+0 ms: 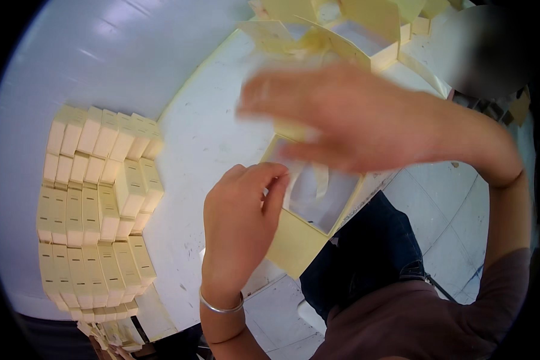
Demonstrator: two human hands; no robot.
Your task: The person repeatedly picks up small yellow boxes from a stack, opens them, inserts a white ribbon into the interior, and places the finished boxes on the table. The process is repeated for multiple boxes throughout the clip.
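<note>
Many small cream boxes (96, 204) stand in rows on the left part of a white table (204, 138). More open cream boxes (366, 30) are at its far end. Below is a tiled floor (444, 222).

Bare-handed and bare-armed to the elbow: the left hand (240, 222) shows clearly, fingers and knuckles sharp, with a thin silver bangle (221, 307) circling the wrist just below it. The right hand (348, 117) is smeared by motion blur, its fingers soft-edged. Behind the right forearm sits a muted brown short sleeve (510, 282); below both hands, dark blue denim trousers (366, 252).
</note>
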